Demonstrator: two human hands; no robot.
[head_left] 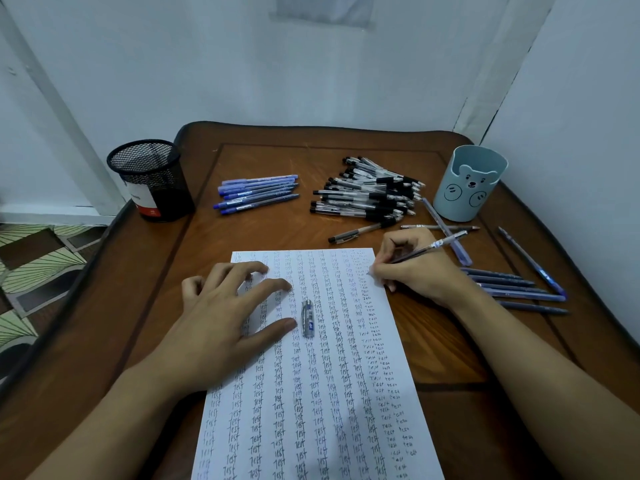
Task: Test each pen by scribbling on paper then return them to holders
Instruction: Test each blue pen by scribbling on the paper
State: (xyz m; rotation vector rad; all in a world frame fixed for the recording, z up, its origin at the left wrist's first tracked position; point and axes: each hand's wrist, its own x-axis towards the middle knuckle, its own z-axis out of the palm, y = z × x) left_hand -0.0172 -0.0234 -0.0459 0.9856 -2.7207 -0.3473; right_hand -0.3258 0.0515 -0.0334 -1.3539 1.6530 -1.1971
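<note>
Our right hand [415, 271] pinches the pen [427, 248] at the paper [311, 403] edge; a cap [308, 318] lies pointing away from us, just beside our flat, spread left hand [221, 320].

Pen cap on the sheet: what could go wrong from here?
1. The pen cap lies loose beside the left hand; a nudge could roll it away.
2. The right hand writes with the pen at the right edge of the paper, so a stroke may mark the table.
3. The blue pens by the right wrist could get swept aside.
</note>
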